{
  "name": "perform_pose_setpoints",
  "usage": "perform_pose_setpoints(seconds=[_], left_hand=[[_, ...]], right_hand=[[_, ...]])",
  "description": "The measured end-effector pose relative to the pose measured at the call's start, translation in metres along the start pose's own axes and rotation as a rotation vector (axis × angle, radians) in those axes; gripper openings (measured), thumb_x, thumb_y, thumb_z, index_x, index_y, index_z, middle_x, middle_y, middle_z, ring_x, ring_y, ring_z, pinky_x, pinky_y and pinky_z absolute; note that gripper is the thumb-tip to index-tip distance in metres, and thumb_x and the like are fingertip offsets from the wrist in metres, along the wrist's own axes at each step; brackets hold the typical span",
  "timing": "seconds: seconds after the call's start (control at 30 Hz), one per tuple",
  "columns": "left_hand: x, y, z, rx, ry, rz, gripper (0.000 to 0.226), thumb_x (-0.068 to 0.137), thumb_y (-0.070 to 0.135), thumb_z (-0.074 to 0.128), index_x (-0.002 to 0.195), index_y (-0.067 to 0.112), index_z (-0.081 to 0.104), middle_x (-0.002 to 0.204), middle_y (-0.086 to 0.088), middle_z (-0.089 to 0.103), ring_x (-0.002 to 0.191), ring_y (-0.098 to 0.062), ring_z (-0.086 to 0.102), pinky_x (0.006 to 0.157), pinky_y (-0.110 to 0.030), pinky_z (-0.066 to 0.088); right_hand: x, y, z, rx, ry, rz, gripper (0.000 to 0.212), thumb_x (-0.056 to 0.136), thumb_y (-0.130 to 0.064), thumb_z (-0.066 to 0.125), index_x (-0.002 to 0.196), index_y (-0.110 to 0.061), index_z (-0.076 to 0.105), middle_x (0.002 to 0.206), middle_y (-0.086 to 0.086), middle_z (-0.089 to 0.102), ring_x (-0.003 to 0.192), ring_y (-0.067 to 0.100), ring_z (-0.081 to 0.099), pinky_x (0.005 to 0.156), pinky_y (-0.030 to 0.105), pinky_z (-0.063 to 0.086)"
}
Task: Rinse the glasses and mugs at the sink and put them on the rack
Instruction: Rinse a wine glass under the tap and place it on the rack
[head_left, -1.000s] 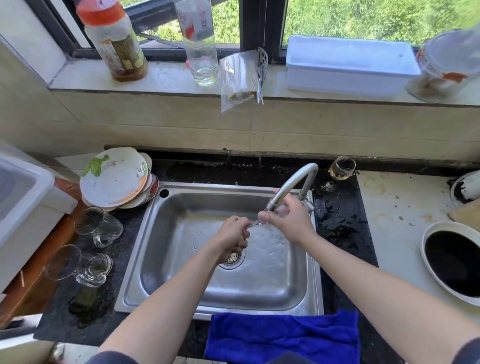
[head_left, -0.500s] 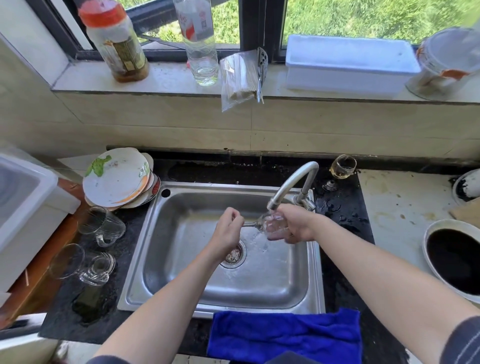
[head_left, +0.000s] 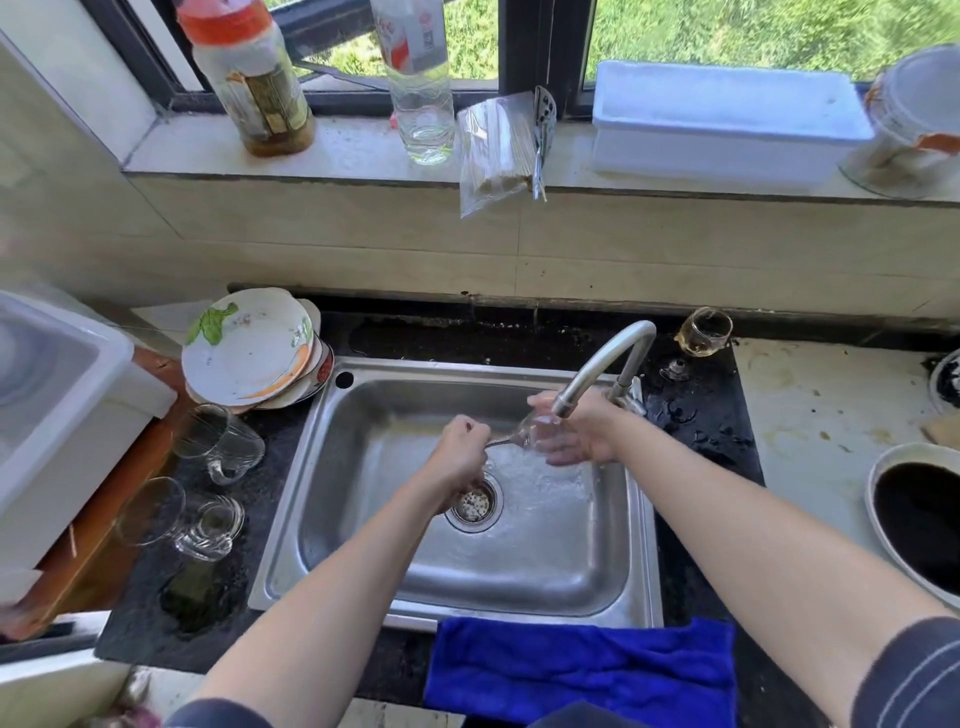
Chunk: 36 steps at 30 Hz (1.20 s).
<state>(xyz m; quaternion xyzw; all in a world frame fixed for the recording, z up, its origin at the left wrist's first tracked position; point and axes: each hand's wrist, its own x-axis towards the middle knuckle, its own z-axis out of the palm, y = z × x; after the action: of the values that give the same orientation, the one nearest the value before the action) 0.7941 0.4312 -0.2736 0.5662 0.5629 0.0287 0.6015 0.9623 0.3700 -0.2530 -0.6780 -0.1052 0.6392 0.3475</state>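
Glass goblet (head_left: 537, 435) lies sideways under tap (head_left: 597, 364) so water rinses bowl; your L hand (head_left: 460, 457) pinches stem, R hand (head_left: 582, 436) wraps bowl.

No wording, brand or number can be made out anywhere in the view. A dark and gold label is carried by the orange-lidded jar (head_left: 249, 78) on the windowsill (head_left: 353, 150), and a red and white label is wrapped round the clear plastic bottle (head_left: 422, 104) near it. The print on both is too small and blurred to be read.
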Motion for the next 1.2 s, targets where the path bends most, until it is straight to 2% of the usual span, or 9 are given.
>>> perform_pose_setpoints(seconds=[0.1, 0.2, 0.3, 0.43, 0.6, 0.73, 0.8, 0.97, 1.2], left_hand=[[0.0, -0.004, 0.002, -0.102, 0.032, -0.021, 0.016, 0.089, 0.01, 0.032, 0.076, 0.019, 0.033, 0.059, 0.0, 0.033, 0.04, -0.011, 0.025, 0.036, -0.014, 0.015], [0.002, -0.01, 0.018, -0.3, -0.012, -0.176, 0.02, 0.088, 0.009, 0.03, 0.071, 0.02, 0.028, 0.053, 0.001, 0.025, 0.034, -0.01, 0.021, 0.037, -0.011, 0.012], [0.003, -0.007, 0.026, -0.356, -0.109, -0.255, 0.02, 0.088, 0.012, 0.029, 0.072, 0.022, 0.027, 0.057, 0.001, 0.019, 0.032, -0.008, 0.016, 0.036, -0.009, 0.011], [0.007, -0.003, 0.019, 0.005, -0.073, -0.031, 0.014, 0.093, 0.015, 0.035, 0.08, 0.017, 0.035, 0.061, -0.004, 0.036, 0.041, -0.014, 0.031, 0.035, -0.016, 0.019], [0.01, -0.006, 0.007, -0.103, -0.015, 0.012, 0.016, 0.093, 0.011, 0.034, 0.079, 0.019, 0.036, 0.063, -0.002, 0.037, 0.042, -0.012, 0.026, 0.034, -0.013, 0.017], [0.016, -0.014, 0.021, -0.187, 0.151, 0.012, 0.008, 0.087, 0.022, 0.035, 0.08, 0.019, 0.037, 0.072, -0.006, 0.042, 0.049, -0.014, 0.032, 0.043, -0.024, 0.021], [0.017, -0.015, 0.026, -0.162, 0.167, 0.044, 0.007, 0.086, 0.024, 0.036, 0.081, 0.019, 0.037, 0.076, -0.008, 0.042, 0.051, -0.016, 0.032, 0.043, -0.026, 0.023], [0.027, -0.011, 0.023, -0.399, 0.122, -0.058, 0.016, 0.094, 0.02, 0.055, 0.096, 0.015, 0.039, 0.075, -0.007, 0.043, 0.046, -0.012, 0.032, 0.034, -0.016, 0.022], [0.036, 0.011, 0.076, -0.606, 0.042, -0.222, 0.034, 0.082, 0.006, 0.068, 0.109, 0.009, 0.048, 0.061, -0.005, 0.049, 0.04, -0.012, 0.035, 0.038, -0.019, 0.029]], right_hand=[[-0.004, 0.008, 0.009, 0.13, 0.032, 0.06, 0.026, 0.095, -0.037, 0.055, 0.104, -0.015, 0.064, 0.095, 0.007, 0.066, 0.086, 0.031, 0.067, 0.04, 0.024, 0.048], [-0.005, 0.033, 0.029, -0.171, 0.53, -0.429, 0.022, 0.089, -0.039, 0.062, 0.1, -0.021, 0.063, 0.101, -0.002, 0.065, 0.087, 0.019, 0.065, 0.067, 0.032, 0.053], [-0.003, 0.043, 0.019, -0.74, 0.631, -0.798, 0.032, 0.083, -0.043, 0.067, 0.11, -0.028, 0.066, 0.121, -0.003, 0.058, 0.11, 0.016, 0.056, 0.086, 0.034, 0.049], [-0.007, 0.019, 0.006, -0.994, 0.436, -0.405, 0.032, 0.086, -0.048, 0.059, 0.076, -0.019, 0.068, 0.082, 0.005, 0.067, 0.082, 0.025, 0.063, 0.071, 0.033, 0.053], [-0.007, 0.005, -0.009, -0.079, -0.102, 0.073, 0.023, 0.094, -0.036, 0.058, 0.093, -0.012, 0.06, 0.087, 0.011, 0.067, 0.07, 0.027, 0.068, 0.057, 0.032, 0.057], [0.004, 0.018, 0.02, 0.531, 0.214, -0.102, 0.024, 0.096, -0.034, 0.058, 0.099, -0.011, 0.062, 0.083, 0.009, 0.067, 0.057, 0.019, 0.065, 0.051, 0.03, 0.053], [0.007, 0.026, 0.03, 0.305, 0.399, -0.28, 0.028, 0.09, -0.033, 0.067, 0.105, -0.01, 0.063, 0.091, 0.009, 0.069, 0.058, 0.016, 0.063, 0.049, 0.028, 0.051], [-0.01, 0.024, -0.005, -0.041, 0.214, -0.179, 0.019, 0.093, -0.024, 0.062, 0.111, -0.018, 0.061, 0.108, 0.009, 0.068, 0.047, 0.016, 0.059, 0.038, 0.023, 0.038], [-0.04, 0.066, -0.012, -0.514, 0.364, -0.649, 0.046, 0.075, -0.023, 0.077, 0.111, -0.044, 0.055, 0.12, -0.013, 0.052, 0.085, 0.01, 0.064, 0.076, 0.024, 0.055]])
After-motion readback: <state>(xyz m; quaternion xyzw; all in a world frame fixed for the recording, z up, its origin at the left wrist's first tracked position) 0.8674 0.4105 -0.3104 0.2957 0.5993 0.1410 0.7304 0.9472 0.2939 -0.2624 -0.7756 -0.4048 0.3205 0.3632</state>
